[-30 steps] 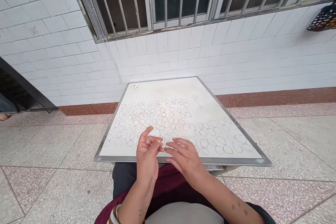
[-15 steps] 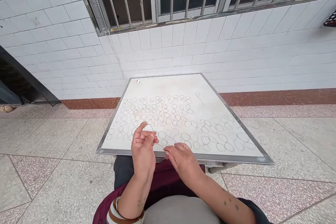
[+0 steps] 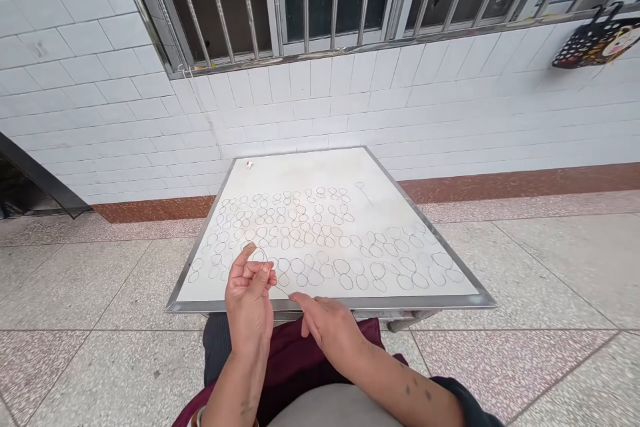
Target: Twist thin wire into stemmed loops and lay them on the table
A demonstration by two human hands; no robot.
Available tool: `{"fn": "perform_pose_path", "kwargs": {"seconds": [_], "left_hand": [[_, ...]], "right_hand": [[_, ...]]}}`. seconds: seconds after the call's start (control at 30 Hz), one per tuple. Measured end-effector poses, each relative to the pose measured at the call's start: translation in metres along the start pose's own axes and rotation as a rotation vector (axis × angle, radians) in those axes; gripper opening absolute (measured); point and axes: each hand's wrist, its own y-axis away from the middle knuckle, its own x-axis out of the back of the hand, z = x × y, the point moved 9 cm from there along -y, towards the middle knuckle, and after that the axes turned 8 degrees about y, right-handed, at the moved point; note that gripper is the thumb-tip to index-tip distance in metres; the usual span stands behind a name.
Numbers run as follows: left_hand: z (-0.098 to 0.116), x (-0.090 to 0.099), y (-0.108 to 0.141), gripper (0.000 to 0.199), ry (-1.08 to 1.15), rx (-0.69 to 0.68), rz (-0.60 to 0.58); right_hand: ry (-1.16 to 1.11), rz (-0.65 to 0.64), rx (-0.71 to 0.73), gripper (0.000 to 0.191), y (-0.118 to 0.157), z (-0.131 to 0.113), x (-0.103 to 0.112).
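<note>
Over the table's near edge (image 3: pixel 410 302), our left hand (image 3: pixel 248 300) pinches a thin wire (image 3: pixel 281 290) slanting rightward to our right hand (image 3: pixel 331 325), whose grip stays unclear.

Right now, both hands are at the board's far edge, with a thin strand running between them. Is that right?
Not quite: the head view shows the left hand and right hand at the board's near edge; the thin strand does run between them.

Beyond the far edge of the table (image 3: pixel 305 170), a barred window (image 3: pixel 336 0) tops the white-tiled wall (image 3: pixel 380 107); speckled floor (image 3: pixel 550 260) spreads around.
</note>
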Motion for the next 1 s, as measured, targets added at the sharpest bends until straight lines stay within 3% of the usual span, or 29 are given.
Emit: {"fn": "perform_pose_path", "kwargs": {"seconds": [0.2, 0.43, 0.53, 0.7, 1.0], "left_hand": [[-0.002, 0.005, -0.005, 0.048, -0.020, 0.015, 0.004], [-0.001, 0.005, -0.003, 0.049, -0.037, 0.000, 0.014], [-0.005, 0.004, 0.000, 0.052, -0.070, 0.015, 0.004], [-0.018, 0.004, 0.005, 0.054, -0.064, 0.053, -0.002], [-0.024, 0.004, 0.009, 0.054, -0.055, 0.005, 0.051]], "right_hand": [[-0.199, 0.050, -0.012, 0.037, 0.002, -0.007, 0.001], [-0.316, -0.036, 0.032, 0.036, 0.014, -0.011, -0.005], [-0.179, -0.018, 0.098, 0.036, 0.014, -0.009, 0.007], [0.183, 0.135, 0.084, 0.030, -0.005, -0.008, 0.034], [0.200, 0.182, -0.045, 0.027, -0.037, -0.010, 0.015]]}}
